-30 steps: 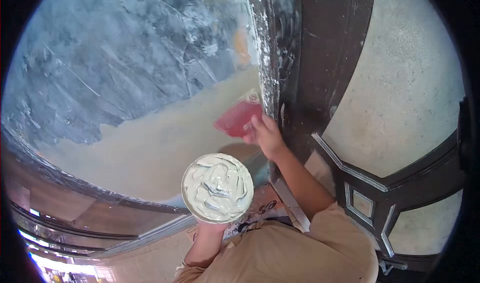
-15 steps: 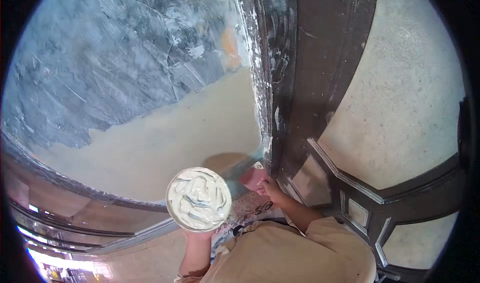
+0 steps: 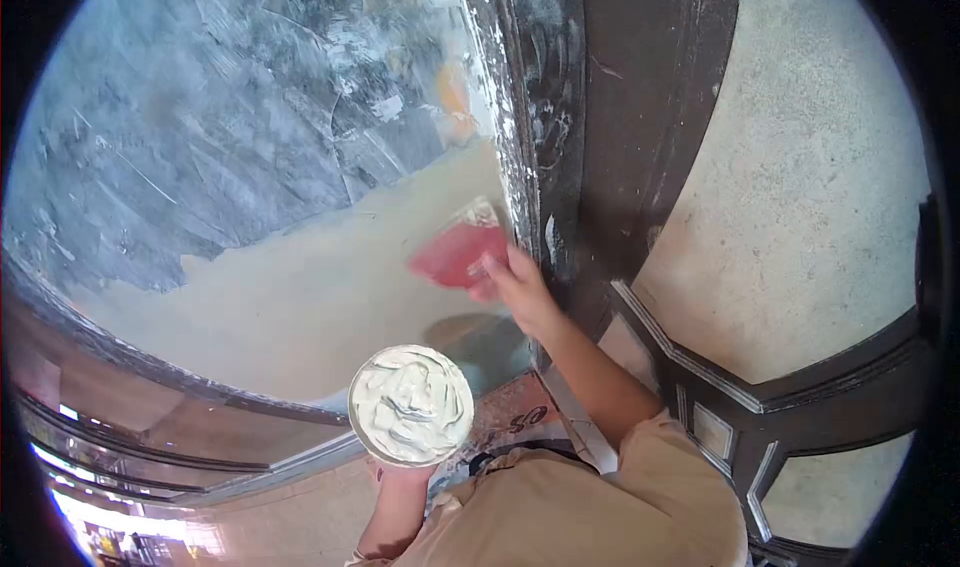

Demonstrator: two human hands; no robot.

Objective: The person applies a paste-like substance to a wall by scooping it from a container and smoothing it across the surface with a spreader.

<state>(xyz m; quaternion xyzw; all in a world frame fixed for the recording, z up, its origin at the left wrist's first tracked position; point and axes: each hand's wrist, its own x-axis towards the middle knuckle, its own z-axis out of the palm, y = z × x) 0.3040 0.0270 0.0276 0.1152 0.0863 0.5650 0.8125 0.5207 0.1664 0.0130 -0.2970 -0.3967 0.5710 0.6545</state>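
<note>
My right hand grips a red spreader whose edge carries some pale paste. The spreader lies at the wall, over the cream-coated band, close to the dark frame. My left hand holds a round container of creamy white paste from below; its fingers are mostly hidden under it. Above the cream band, the wall surface is rough and blue-grey, with an orange patch near the frame.
A dark frame with white smears runs down beside the coated wall. Dark panelling with pale panels stands at the right. A printed sheet lies low in front of my body. Bright shapes show at the lower left.
My right hand has moved up along the frame with the red spreader, which now shows larger over the cream band. The paste container has shifted slightly right.
</note>
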